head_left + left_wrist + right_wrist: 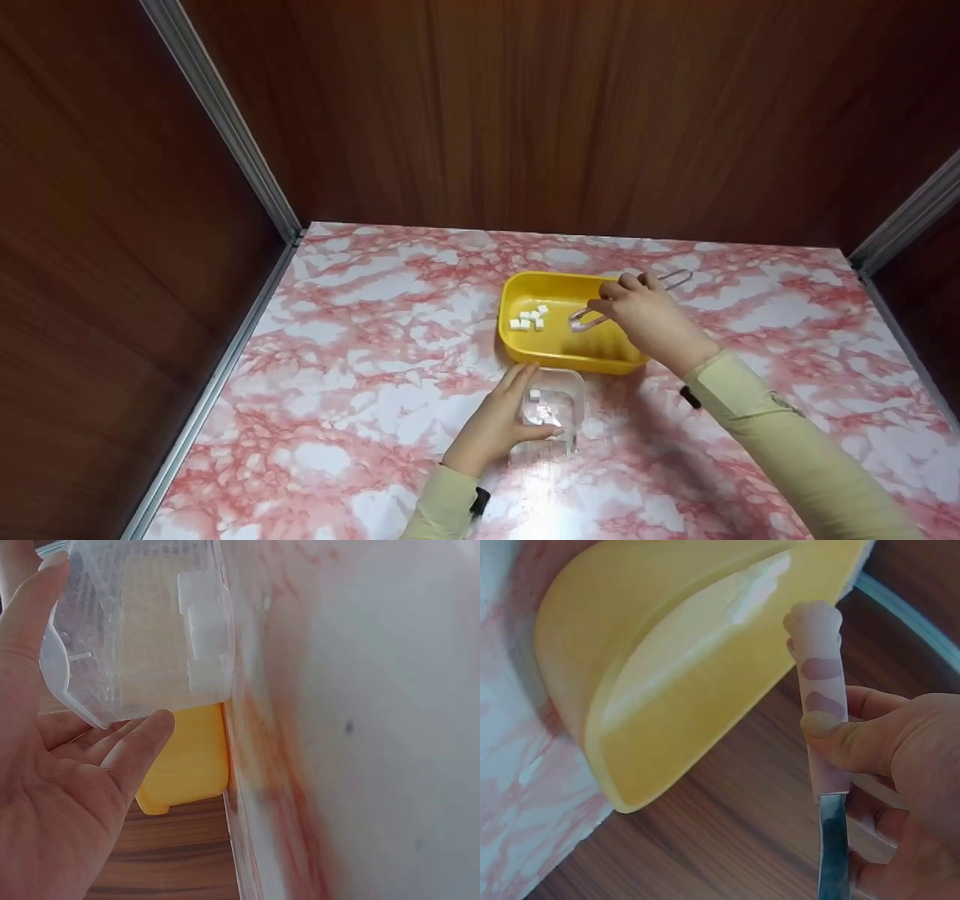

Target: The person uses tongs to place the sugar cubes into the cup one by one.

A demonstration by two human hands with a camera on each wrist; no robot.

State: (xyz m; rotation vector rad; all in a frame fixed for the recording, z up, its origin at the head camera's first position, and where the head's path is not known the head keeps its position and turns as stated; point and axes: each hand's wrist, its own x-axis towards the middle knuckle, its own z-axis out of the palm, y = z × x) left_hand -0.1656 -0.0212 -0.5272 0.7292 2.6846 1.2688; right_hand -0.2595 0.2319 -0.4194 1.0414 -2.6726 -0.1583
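My left hand (495, 421) holds a see-through plastic container (576, 390) by its side, thumb and fingers on either side of it. Several small white cubes lie inside; in the left wrist view some cubes (206, 630) show through its wall. Over the yellow tub (570, 360), my right hand (651, 319) grips a pair of metal tongs (832, 840) with pink, paw-shaped ends, thumb pressed on the pink part. The tips point down into the tub's middle. Several white cubes (526, 322) sit at the tub's left end. I cannot tell whether the tongs hold a cube.
Both containers stand on a table (360, 420) with a red and white marbled top, the tub just behind the see-through one. A dark wood-grain panel (525, 120) rises along the back edge. Metal-framed panels (225, 127) flank the table.
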